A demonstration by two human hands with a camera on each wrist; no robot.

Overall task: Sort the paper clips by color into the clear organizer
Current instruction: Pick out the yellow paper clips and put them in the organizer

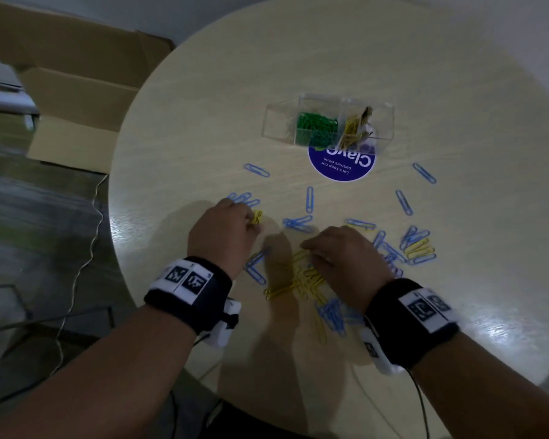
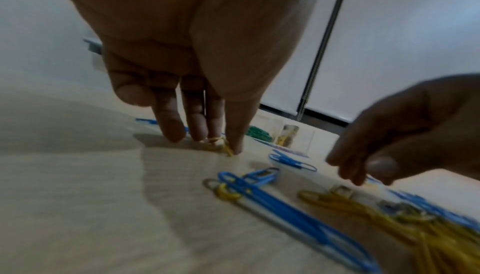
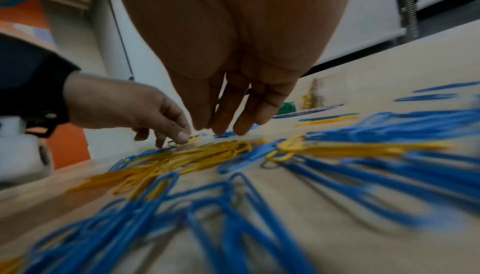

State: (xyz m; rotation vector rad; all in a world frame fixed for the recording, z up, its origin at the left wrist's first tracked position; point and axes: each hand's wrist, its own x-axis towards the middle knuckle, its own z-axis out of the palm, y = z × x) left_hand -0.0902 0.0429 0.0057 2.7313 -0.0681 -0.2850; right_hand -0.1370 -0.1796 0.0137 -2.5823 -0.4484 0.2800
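Mid-sort, yellow pass. My left hand (image 1: 222, 229) is at 9 o'clock of the clip mess on the round pale wood-grain table (image 1: 298, 58), fingertips (image 2: 171, 132) down on the surface, thumb and forefinger pinching a small bunch of yellow plastic-coated paper clips (image 1: 256, 217); the left wrist view confirms the pinch right at table level. My right hand (image 1: 343, 251) is at 3 o'clock of the left one, fingers straight and loose over the main heap of yellow paper clips (image 1: 301, 277), holding nothing; I can't tell whether the tips touch the heap or hover just above it. The clear rectangular acrylic organizer with compartments (image 1: 279, 118) sits at 12 o'clock, well apart from both hands, partly over a round blue sticker with white lettering (image 1: 343, 167). Green paper clips (image 1: 317, 126) fill one middle compartment, more yellow ones (image 1: 351, 129) the one just to its 3 o'clock; the left end compartment looks empty. Blue paper clips (image 1: 309, 199) are scattered from 10 to 3 o'clock, none in the organizer that I can see, some tangled with the yellow at 6 o'clock. My read: greens done, yellows half done, blues untouched. Next: lift the pinched bunch clear without dragging blues, carry to 12 o'clock, drop in the yellow compartment. Brown cardboard box (image 1: 76, 99) off-table at 10 o'clock, irrelevant.
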